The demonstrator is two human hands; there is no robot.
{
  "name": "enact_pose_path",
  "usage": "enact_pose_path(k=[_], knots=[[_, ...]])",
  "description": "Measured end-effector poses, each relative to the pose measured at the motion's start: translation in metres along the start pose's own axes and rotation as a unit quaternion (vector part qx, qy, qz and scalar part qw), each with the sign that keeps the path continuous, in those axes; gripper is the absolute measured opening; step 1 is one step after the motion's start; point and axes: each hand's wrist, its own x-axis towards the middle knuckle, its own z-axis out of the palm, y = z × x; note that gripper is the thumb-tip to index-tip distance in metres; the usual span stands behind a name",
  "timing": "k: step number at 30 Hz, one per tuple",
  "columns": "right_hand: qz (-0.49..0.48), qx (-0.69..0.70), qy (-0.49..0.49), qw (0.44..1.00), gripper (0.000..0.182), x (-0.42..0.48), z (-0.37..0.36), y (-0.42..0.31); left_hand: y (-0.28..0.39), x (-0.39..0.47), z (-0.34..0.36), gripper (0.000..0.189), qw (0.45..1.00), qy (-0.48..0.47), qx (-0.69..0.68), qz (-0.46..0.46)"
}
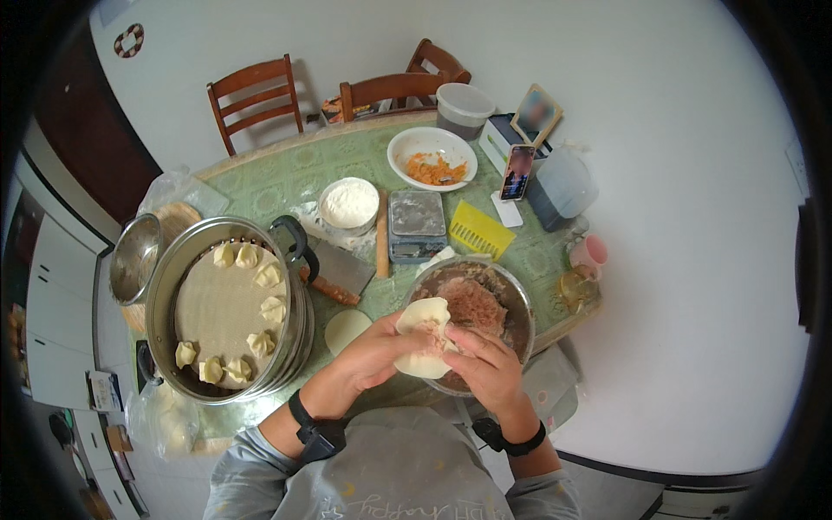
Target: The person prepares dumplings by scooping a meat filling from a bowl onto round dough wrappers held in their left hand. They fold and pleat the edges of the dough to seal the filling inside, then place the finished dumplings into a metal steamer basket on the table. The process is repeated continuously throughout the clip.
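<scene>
A round dough wrapper [422, 369] with pink minced meat filling [429, 331] is held up between my two hands. My left hand [374, 351] supports it from the left, thumb over the filling. My right hand [484, 367] pinches the wrapper's right edge with its fingertips. Beneath and behind them is a steel bowl [528, 325] of minced meat [471, 302]. Another flat wrapper [346, 330] lies on the table left of the bowl. To the left, a deep steel steamer [156, 325] has several pleated buns [273, 309] around the edge of its lined tray [221, 299].
A cleaver [341, 266], rolling pin [382, 234], kitchen scale [417, 224], yellow scraper [481, 231] and flour bowl [349, 205] lie beyond my hands. Farther back are a white bowl [396, 156] of shredded orange food, a propped phone [517, 172] and a pink cup [589, 252] at right.
</scene>
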Motion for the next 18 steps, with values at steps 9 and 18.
enact_pose_path(k=[9,18], knots=[[-0.078,-0.067,-0.069,0.992,0.02,0.002,-0.008,-0.007,-0.009,0.007,0.004,0.03,0.99,-0.028,-0.129,0.047],[0.074,0.022,0.013,0.997,0.02,0.002,-0.001,-0.011,0.003,0.0,0.019,0.022,0.996,0.073,-0.05,0.023]])
